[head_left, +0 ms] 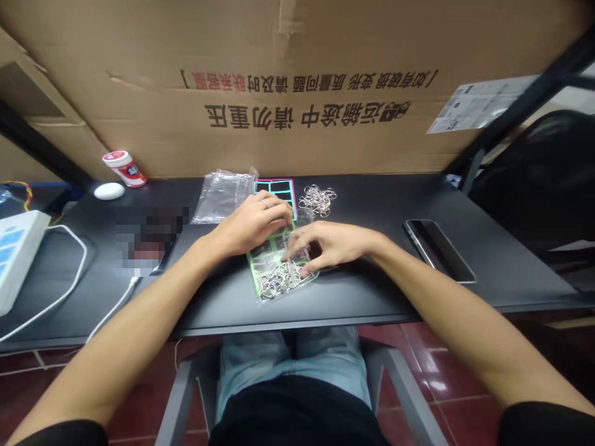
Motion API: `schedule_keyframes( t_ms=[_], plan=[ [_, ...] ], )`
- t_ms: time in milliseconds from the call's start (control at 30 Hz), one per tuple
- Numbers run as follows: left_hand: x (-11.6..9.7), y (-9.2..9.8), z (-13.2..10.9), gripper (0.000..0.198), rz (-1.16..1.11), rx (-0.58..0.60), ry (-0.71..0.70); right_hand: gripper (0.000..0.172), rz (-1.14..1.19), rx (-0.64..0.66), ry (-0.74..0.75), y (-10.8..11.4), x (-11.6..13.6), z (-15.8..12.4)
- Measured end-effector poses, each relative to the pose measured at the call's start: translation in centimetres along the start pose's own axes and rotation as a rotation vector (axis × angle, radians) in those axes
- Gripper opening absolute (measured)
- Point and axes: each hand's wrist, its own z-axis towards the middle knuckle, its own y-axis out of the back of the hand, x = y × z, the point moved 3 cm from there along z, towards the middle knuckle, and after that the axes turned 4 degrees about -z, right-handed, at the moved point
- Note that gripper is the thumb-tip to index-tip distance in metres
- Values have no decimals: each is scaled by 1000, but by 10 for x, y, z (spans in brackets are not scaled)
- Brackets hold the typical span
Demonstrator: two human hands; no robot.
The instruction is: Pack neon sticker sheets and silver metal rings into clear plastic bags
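Observation:
My left hand (253, 224), with a ring on one finger, lies over the upper edge of a green-edged flat sheet (267, 255) in a clear plastic bag. My right hand (325, 244) has its fingertips down on that bag, pinching the plastic near a heap of small metal split rings (279, 279) inside. Just past my left fingers is a pink-edged dark sheet (275, 189). A loose pile of metal rings (317, 200) sits to its right. A crumpled clear plastic bag (223, 197) lies to the left.
A smartphone (439, 251) lies on the black desk (372, 291) to the right. At left are a white power strip (18, 260), white cable (65, 291), white oval object (109, 191), pixelated patch (149, 241) and red-and-white bottle (124, 168). A cardboard box (297, 93) stands behind.

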Motion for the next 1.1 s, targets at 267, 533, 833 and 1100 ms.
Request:
schedule_keyframes(
  t_ms=[267, 533, 833, 1100],
  plan=[
    [-3, 1, 1, 21, -16, -31, -33, 23, -37, 6, -18, -3, 2, 2],
    [0, 2, -1, 21, -8, -62, -23, 23, 337, -211, -113, 8, 2, -1],
    [2, 1, -2, 19, 5, -60, -30, 22, 454, -292, -125, 17, 3, -6],
    [3, 1, -3, 20, 4, -26, 1, 17, 210, -833, -234, 64, -31, -33]
  ],
)
